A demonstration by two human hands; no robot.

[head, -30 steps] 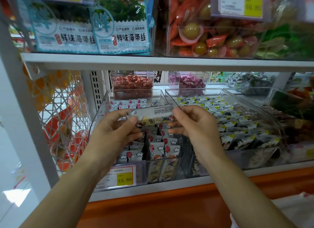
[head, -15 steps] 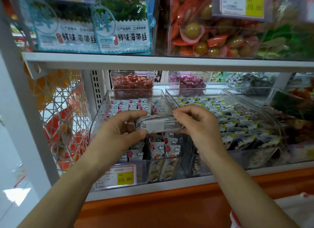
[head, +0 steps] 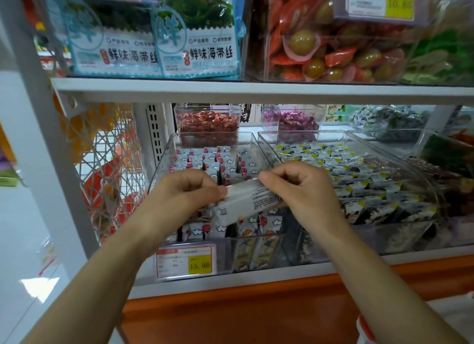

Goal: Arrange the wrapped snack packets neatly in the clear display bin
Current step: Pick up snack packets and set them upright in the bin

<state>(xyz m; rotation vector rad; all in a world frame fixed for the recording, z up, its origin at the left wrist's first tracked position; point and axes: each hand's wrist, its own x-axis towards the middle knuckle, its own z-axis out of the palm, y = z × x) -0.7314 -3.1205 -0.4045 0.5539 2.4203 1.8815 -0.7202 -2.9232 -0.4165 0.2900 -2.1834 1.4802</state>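
Note:
A clear display bin [head: 164, 161] on the lower shelf holds rows of small white snack packets [head: 213, 159] with red and cloud prints. Over the bin's front half I hold a stack of white wrapped packets [head: 243, 202], tilted with its left end low. My left hand [head: 184, 195] grips the stack's left end, fingers curled over it. My right hand [head: 302, 189] pinches the right end between thumb and fingers. The stack and hands hide the middle rows of the bin.
A second clear bin [head: 343, 135] of black-and-white packets sits to the right. Price tag [head: 187, 263] hangs on the bin front. Smaller tubs of red [head: 207, 125] and purple [head: 292, 120] sweets stand behind. The upper shelf edge [head: 256, 92] overhangs; a white upright [head: 38, 112] stands left.
The packet stack has come lower toward the bin and tilted, left end down. Both hands have moved down with it and keep their hold.

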